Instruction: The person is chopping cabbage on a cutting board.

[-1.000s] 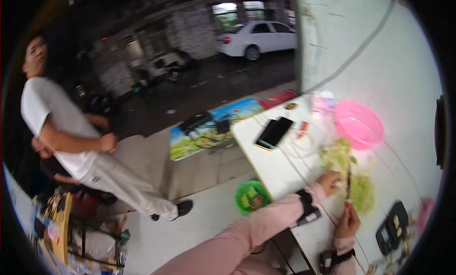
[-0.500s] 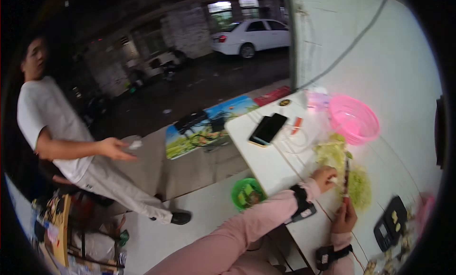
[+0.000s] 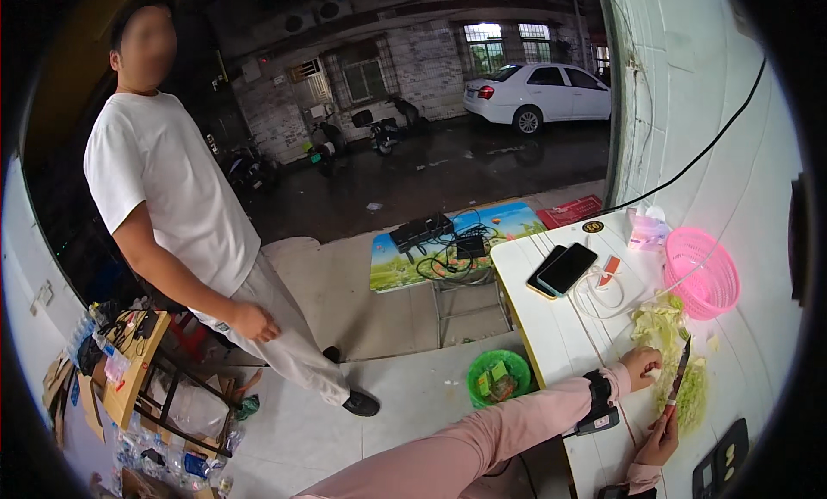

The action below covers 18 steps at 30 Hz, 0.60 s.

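Two phones (image 3: pixel 568 269) lie overlapped on the white, plank-lined table (image 3: pixel 551 339) right of centre, a white cable (image 3: pixel 589 308) looping between them and the leafy greens (image 3: pixel 656 320). Just above the leaves, a round, perforated pink plastic basket (image 3: pixel 725 285) crowds the wall side. A flat black scale (image 3: pixel 722 460) sits at the lower right; a green bin (image 3: pixel 475 389) stands below the table's left edge. A person in white (image 3: pixel 177 189) stands at the left of the frame. At the right, the right hand (image 3: pixel 658 443) grasps the reddish handle of a slim knife (image 3: pixel 680 371), beside finely shredded greens (image 3: pixel 696 400). The left hand (image 3: pixel 641 367) is curled, fingertips pinching a small pale piece (image 3: pixel 655 375).
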Each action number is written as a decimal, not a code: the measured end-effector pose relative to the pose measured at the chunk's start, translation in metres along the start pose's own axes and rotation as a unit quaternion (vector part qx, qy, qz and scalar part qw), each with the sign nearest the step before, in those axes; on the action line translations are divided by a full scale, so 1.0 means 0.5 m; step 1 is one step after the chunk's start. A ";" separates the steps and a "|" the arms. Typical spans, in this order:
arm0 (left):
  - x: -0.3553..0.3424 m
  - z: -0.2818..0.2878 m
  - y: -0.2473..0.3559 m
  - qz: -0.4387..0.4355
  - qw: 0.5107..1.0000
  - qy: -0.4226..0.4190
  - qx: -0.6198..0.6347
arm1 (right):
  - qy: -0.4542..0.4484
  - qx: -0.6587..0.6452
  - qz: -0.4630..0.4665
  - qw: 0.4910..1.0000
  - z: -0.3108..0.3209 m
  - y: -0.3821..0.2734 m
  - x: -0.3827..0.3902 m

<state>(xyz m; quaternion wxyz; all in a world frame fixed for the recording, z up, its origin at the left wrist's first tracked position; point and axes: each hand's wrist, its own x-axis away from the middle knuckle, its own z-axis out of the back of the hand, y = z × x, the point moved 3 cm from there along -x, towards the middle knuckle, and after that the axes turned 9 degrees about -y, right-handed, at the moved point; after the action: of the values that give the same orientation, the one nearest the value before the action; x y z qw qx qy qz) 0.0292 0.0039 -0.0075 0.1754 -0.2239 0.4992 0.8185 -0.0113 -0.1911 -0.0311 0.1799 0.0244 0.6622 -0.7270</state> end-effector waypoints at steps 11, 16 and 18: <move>-0.003 0.001 0.003 0.021 0.999 -0.006 0.034 | 0.007 0.016 0.032 0.999 0.012 0.035 -0.010; -0.003 -0.001 0.000 0.039 0.998 -0.003 0.041 | 0.009 0.005 0.052 0.999 0.020 0.052 -0.014; -0.003 0.000 -0.002 0.037 0.998 -0.004 0.046 | 0.043 0.033 0.082 0.995 0.017 0.041 -0.012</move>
<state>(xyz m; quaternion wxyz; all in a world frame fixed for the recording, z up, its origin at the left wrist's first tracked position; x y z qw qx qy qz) 0.0312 0.0044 -0.0073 0.1576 -0.1937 0.5436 0.8013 0.0022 -0.1992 -0.0480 0.2094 0.1157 0.6411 -0.7292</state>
